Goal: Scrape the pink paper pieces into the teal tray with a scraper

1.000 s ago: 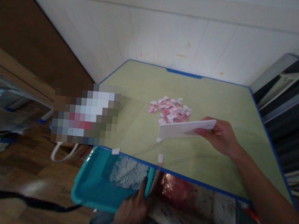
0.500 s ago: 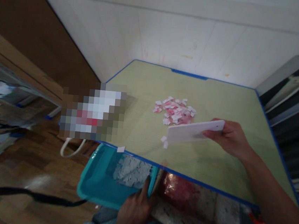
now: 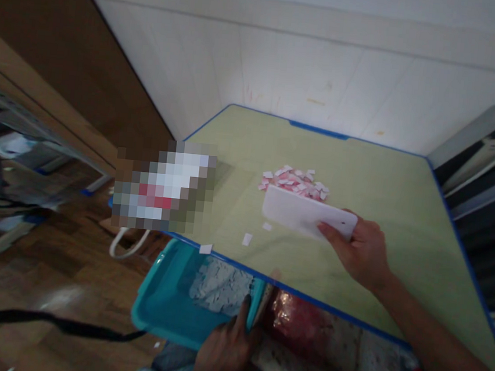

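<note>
My right hand point(image 3: 364, 249) is closed around one end of a white flat plate with a small hole point(image 3: 297, 211), which looks like a scraper. It is held on edge just in front of a pile of pink and white paper-like pieces point(image 3: 294, 179) on the table, hiding part of it. Two loose white pieces point(image 3: 247, 240) lie to the left of the plate, and another white piece point(image 3: 206, 249) rests at the table edge. Below that edge, my left hand point(image 3: 225, 349) grips the right rim of a teal basin point(image 3: 152, 305) holding many small white pieces point(image 3: 222, 288).
The green table top with a blue rim point(image 3: 383, 181) stands against a white wall point(image 3: 285, 66). A blurred-out object point(image 3: 166, 183) is at its left edge. Under the front edge is a shiny red bag point(image 3: 296, 318). A black strap point(image 3: 41, 322) crosses at lower left.
The scraper has swung its far end up toward the pile and shifted left. The loose pieces beside it have moved left toward me. My left hand keeps hold of the basin.
</note>
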`<state>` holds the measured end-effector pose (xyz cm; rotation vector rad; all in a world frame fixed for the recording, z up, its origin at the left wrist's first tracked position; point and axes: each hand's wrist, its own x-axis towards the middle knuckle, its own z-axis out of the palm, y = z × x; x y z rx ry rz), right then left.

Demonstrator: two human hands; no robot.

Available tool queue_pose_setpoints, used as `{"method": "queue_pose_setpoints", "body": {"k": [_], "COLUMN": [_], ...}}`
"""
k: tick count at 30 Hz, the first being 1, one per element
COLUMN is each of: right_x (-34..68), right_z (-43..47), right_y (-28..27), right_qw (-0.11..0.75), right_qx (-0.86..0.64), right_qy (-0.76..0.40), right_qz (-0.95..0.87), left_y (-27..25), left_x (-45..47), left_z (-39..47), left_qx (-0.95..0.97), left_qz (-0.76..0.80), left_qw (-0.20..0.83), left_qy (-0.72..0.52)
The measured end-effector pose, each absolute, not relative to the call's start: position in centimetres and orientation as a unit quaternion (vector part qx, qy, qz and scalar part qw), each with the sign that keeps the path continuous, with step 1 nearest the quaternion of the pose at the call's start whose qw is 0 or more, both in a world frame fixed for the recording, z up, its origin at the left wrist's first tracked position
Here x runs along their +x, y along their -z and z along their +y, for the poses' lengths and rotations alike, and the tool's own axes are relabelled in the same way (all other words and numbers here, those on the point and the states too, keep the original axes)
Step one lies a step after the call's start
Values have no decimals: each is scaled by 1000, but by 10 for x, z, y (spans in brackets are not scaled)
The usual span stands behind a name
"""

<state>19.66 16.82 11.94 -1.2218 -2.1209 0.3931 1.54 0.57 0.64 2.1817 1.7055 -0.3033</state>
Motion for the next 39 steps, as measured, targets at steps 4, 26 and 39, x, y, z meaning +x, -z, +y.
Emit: {"method": "queue_pose_setpoints", "body": {"k": [4, 26, 39], "right_x": [193, 191, 188], "right_z": [160, 145, 150], "right_y": [-118, -121, -124], "right_qw": [305, 356, 286], "right_qx": [-448, -396, -406], "right_qy": [-137, -58, -196], "right_qz": [-829, -844, -846], "left_y": [-3, 4, 9], "left_x": [15, 14, 15], "left_z": [5, 2, -2], "left_qx": [776, 782, 783], "left_qz": [597, 590, 595], "left_qw": [176, 182, 167], "left_qy": [100, 88, 73]}}
